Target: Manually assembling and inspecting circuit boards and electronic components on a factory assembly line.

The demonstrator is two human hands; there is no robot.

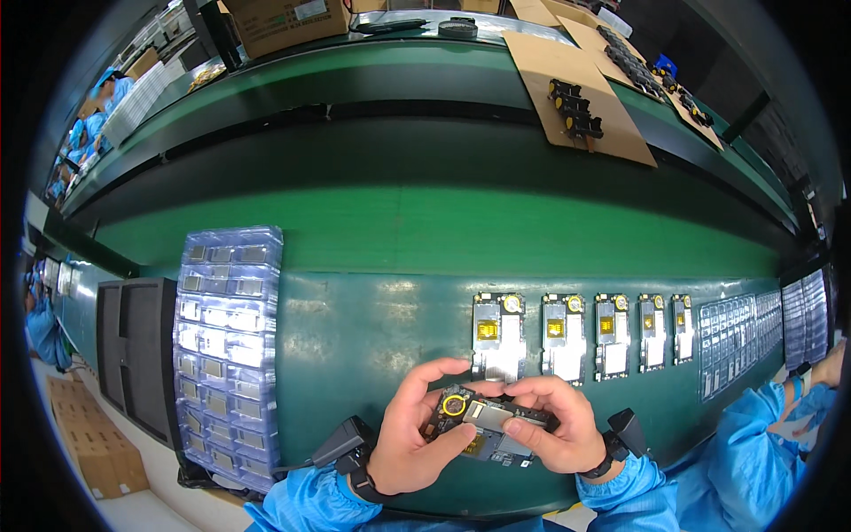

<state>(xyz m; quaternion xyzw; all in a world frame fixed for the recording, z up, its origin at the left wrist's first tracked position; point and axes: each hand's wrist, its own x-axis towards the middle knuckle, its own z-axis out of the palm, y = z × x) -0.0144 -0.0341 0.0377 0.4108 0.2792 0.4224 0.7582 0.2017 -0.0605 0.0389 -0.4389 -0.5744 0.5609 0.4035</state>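
Observation:
A dark circuit board [507, 453] with a round, yellow-ringed part is held low over the green bench. My left hand [418, 443] grips its left end, with the thumb on the front. On the right end, my right hand [560, 427] is closed, its thumb pressing near a flat silver metal piece [488, 415] that lies against the board. Fingers hide the board's ends and back. Just beyond my hands, several similar circuit boards stand in a row, the nearest circuit board [499, 341] directly behind my fingers. Black bands and small black devices are on both wrists.
Left of my hands lies a clear plastic tray [226, 355] of flat metal pieces, beside a black tray [133, 355]. Clear blister trays [740, 337] lie at right. A shelf above carries cardboard [576, 97] with black parts. Another person's blue sleeve [749, 434] is at right.

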